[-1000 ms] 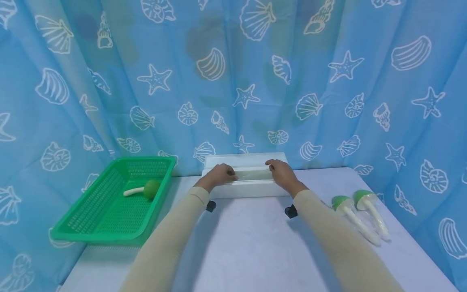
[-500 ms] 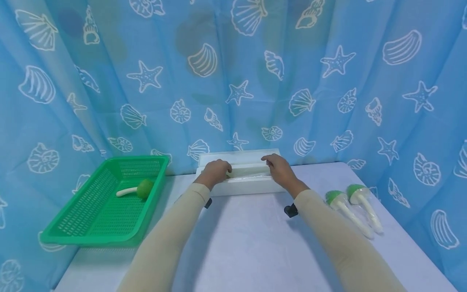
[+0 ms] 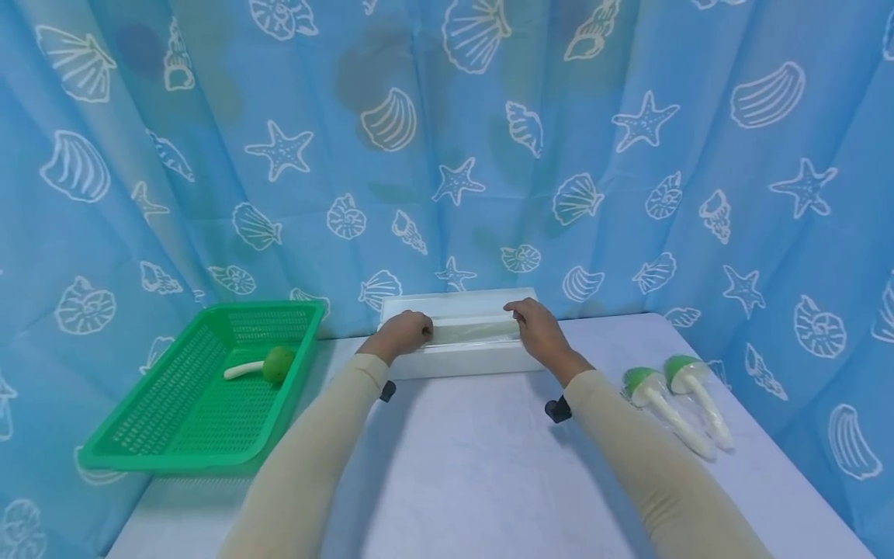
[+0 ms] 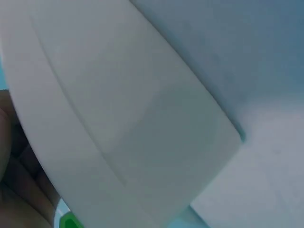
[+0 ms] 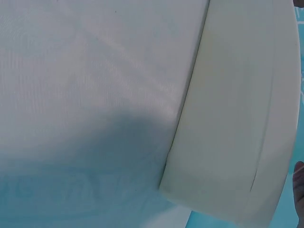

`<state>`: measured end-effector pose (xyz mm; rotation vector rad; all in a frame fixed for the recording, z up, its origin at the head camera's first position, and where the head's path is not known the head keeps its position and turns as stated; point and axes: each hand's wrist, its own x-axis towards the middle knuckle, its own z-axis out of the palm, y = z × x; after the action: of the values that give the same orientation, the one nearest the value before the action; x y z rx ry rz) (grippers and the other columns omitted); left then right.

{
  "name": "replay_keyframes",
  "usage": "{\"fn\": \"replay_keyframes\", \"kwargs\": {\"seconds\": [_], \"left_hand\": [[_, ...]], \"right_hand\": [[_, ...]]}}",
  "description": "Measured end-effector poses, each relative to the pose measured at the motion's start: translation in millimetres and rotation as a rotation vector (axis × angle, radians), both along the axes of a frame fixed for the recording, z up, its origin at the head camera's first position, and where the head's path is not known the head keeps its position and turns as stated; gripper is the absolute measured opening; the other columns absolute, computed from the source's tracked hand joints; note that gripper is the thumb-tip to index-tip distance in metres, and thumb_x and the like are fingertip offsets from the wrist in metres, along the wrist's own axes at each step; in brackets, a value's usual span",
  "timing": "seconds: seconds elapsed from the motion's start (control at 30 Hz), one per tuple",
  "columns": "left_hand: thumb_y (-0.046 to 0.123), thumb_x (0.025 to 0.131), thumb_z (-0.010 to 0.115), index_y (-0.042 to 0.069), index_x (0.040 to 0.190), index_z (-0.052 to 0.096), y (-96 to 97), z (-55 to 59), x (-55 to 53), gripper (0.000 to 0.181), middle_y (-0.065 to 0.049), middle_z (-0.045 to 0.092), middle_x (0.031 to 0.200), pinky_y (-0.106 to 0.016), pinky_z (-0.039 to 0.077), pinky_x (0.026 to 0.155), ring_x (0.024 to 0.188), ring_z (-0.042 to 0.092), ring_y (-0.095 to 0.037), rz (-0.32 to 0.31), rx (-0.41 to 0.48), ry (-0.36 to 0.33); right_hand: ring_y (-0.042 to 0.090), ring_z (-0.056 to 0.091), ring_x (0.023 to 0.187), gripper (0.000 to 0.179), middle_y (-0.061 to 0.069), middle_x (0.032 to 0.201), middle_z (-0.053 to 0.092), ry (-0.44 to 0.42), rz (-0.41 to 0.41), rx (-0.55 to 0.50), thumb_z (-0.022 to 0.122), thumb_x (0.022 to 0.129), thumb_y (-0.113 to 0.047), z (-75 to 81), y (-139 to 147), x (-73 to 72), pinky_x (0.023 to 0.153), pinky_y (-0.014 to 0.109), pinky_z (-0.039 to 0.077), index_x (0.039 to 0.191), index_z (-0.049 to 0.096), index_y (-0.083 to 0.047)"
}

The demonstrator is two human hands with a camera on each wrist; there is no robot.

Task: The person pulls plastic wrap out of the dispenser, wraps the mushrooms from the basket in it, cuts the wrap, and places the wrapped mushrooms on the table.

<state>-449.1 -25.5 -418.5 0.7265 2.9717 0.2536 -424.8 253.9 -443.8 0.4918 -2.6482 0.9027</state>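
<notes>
Long, smooth white box (image 3: 475,361), left hand (image 3: 401,334) and right hand (image 3: 541,328) at its opening, fingers (image 3: 422,326) bent, hold unclear, film-wrapped mushroom shapes (image 3: 673,419) head-view only

One box (image 3: 475,361), one basket (image 3: 174,461), one green-topped stick (image 3: 278,365) at left, two wrapped sticks (image 3: 675,418) at right, two hands (image 3: 403,335) (image 3: 543,334) are counted.

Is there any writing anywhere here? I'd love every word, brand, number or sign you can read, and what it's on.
No readable text anywhere.
White box: no lettering on the sides that show.
Curtain: no words, just drawn shells and starfish.
Green basket: none visible.
Two mushroom-shaped things in clear wrap: any print is too small to make out.
</notes>
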Motion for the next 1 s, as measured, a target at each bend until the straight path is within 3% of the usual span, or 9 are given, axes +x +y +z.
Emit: {"fn": "replay_keyframes", "kwargs": {"seconds": [0.1, 0.2, 0.27, 0.37, 0.47, 0.7, 0.9, 1.0], "left_hand": [[0.008, 0.098, 0.055, 0.007, 0.096, 0.073, 2.4, 1.6, 1.9, 0.017, -0.005, 0.063, 0.082, -0.034, 0.048, 0.075, 0.079, 0.058, -0.020, -0.047, -0.033, 0.023], [0.010, 0.098, 0.058, 0.009, 0.112, 0.073, 6.1, 1.8, 2.3, 0.020, -0.005, 0.069, 0.102, -0.034, 0.050, 0.088, 0.097, 0.063, -0.021, -0.075, -0.062, 0.008], [0.013, 0.098, 0.060, 0.014, 0.122, 0.069, 7.7, 0.4, 1.2, 0.026, -0.002, 0.067, 0.118, -0.035, 0.046, 0.096, 0.112, 0.060, -0.020, -0.073, -0.039, -0.028], [0.013, 0.100, 0.056, 0.014, 0.124, 0.068, 9.4, -2.7, -2.6, 0.027, -0.002, 0.064, 0.125, -0.033, 0.044, 0.099, 0.119, 0.056, -0.020, -0.086, 0.034, -0.125], [0.013, 0.101, 0.054, 0.015, 0.124, 0.068, 10.6, -6.1, -6.4, 0.027, -0.001, 0.062, 0.127, -0.031, 0.044, 0.099, 0.121, 0.053, -0.018, -0.105, 0.097, -0.198], [0.010, 0.099, 0.057, 0.014, 0.115, 0.072, 14.2, -4.3, -5.8, 0.022, 0.000, 0.066, 0.115, -0.030, 0.046, 0.093, 0.110, 0.058, -0.017, -0.114, 0.104, -0.168], [0.009, 0.105, 0.041, 0.020, 0.129, 0.065, 16.6, 0.5, -5.3, 0.035, -0.001, 0.056, 0.135, -0.034, 0.039, 0.104, 0.127, 0.048, -0.018, -0.091, 0.090, -0.296], [0.011, 0.105, 0.037, 0.023, 0.128, 0.064, 18.3, 2.4, -4.4, 0.037, 0.000, 0.055, 0.136, -0.036, 0.038, 0.104, 0.125, 0.047, -0.018, -0.090, 0.100, -0.336]], "right_hand": [[0.027, 0.056, 0.104, 0.030, 0.014, 0.109, 0.061, 0.046, 0.006, -0.011, 0.046, 0.101, 0.002, -4.3, 2, 2.3, 0.091, 0.043, 0.047, 0.125, 0.062, -0.005], [0.027, 0.056, 0.103, 0.029, 0.015, 0.107, 0.062, 0.082, 0.013, -0.022, 0.047, 0.100, 0.004, -8.4, 3, 3.9, 0.090, 0.043, 0.047, 0.123, 0.062, -0.004], [0.027, 0.056, 0.103, 0.029, 0.015, 0.107, 0.062, 0.096, 0.013, -0.031, 0.047, 0.099, 0.005, -9.9, 3, 4.4, 0.089, 0.043, 0.047, 0.123, 0.062, -0.004], [0.026, 0.056, 0.102, 0.030, 0.013, 0.106, 0.061, 0.097, -0.008, -0.050, 0.048, 0.098, 0.006, -10.2, 3, 4.5, 0.089, 0.041, 0.047, 0.123, 0.062, -0.006], [0.025, 0.057, 0.101, 0.032, 0.011, 0.105, 0.060, 0.092, -0.037, -0.062, 0.049, 0.097, 0.008, -11.0, 4, 3.7, 0.089, 0.040, 0.048, 0.123, 0.061, -0.006], [0.026, 0.057, 0.101, 0.032, 0.011, 0.106, 0.059, 0.086, -0.052, -0.106, 0.048, 0.097, 0.008, -12.7, 5, 2.6, 0.090, 0.040, 0.048, 0.123, 0.061, -0.004], [0.026, 0.057, 0.102, 0.030, 0.013, 0.108, 0.058, 0.082, -0.047, -0.139, 0.046, 0.099, 0.006, -12.4, 5, 3.7, 0.090, 0.040, 0.048, 0.123, 0.061, -0.004], [0.026, 0.058, 0.103, 0.029, 0.012, 0.108, 0.058, 0.075, -0.054, -0.147, 0.046, 0.100, 0.005, -12.9, 5, 3.4, 0.090, 0.040, 0.048, 0.123, 0.061, -0.004]]}}
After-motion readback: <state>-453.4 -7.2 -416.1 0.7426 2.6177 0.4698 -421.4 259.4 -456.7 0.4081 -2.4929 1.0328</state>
